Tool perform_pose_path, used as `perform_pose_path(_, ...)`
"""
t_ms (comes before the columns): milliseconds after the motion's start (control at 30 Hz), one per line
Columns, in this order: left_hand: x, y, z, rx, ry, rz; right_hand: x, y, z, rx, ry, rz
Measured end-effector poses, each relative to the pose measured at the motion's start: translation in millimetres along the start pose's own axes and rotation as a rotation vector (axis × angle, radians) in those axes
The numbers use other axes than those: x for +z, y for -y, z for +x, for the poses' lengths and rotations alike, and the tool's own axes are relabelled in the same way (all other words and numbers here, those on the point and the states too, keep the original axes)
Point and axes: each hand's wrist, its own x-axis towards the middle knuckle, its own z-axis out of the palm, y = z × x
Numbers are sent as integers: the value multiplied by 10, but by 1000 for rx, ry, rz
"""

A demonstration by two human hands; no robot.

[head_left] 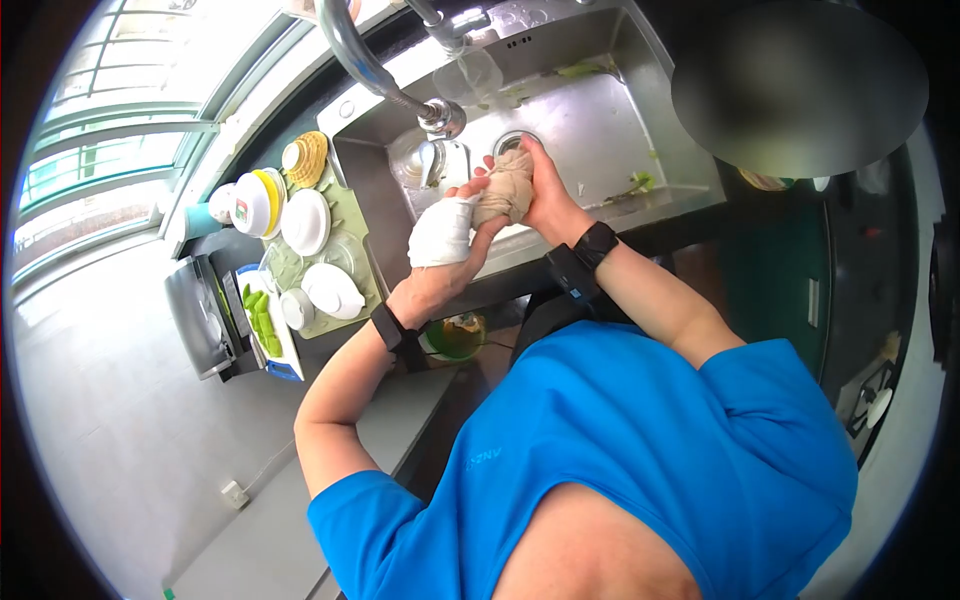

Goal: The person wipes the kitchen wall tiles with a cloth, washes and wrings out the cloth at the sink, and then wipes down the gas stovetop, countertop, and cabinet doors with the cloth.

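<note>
Over the near side of the steel sink (660, 200), both hands are closed on a bunched beige cloth (505, 190). My left hand (462, 268) grips it from the left, and a white bandage-like wrapping (440, 235) covers most of the back of that hand. From the right, my right hand (547, 195) has its fingers wrapped around the cloth's far side. Behind the cloth is the sink drain (515, 143). A curved metal faucet (443, 118) hangs over the sink, just beyond my left hand.
Green scraps (640, 183) lie in the sink. Left of it, a green drying mat (345, 195) bears white bowls (305, 222) and lids. Farther left, green pods (262, 320) lie on a white board. A large blurred dark round shape (800, 90) covers the counter at right.
</note>
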Motion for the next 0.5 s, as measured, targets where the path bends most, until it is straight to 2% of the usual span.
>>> perform_pose_path(67, 62, 22, 11, -55, -54, -65, -20, 29, 119, -88, -105, 7)
perform_pose_path(133, 63, 4, 55, -290, -87, -188, -24, 2, 93, -136, -122, -23)
perform_pose_path(200, 76, -33, 78, -278, -121, -165, -148, -62, 123, -309, -21, -106)
perform_pose_path(233, 77, -22, 94, -403, -69, -268, -34, -63, 66, -319, -107, -51)
perform_pose_path(267, 74, -7, 111, -528, -11, -363, 87, -61, 28, -313, -109, -36)
perform_pose_path(300, 95, -20, 123, -543, -37, -544, 192, -30, -4, -350, -228, -78)
perform_pose_path(333, 120, -5, 138, -542, -25, -542, 234, -7, -11, -388, -349, -118)
perform_pose_path(367, 162, 21, 142, -609, -18, -656, 211, -1, 6, -390, -356, -108)
perform_pose_path(400, 203, 49, 144, -676, -14, -769, 183, 8, 31, -489, -340, -235)
perform_pose_path(433, 222, 84, 154, -708, 5, -793, 159, 24, 61, -587, -322, -363)
perform_pose_path(500, 218, 148, 192, -758, 65, -795, 107, 55, 80, -635, -277, -438)
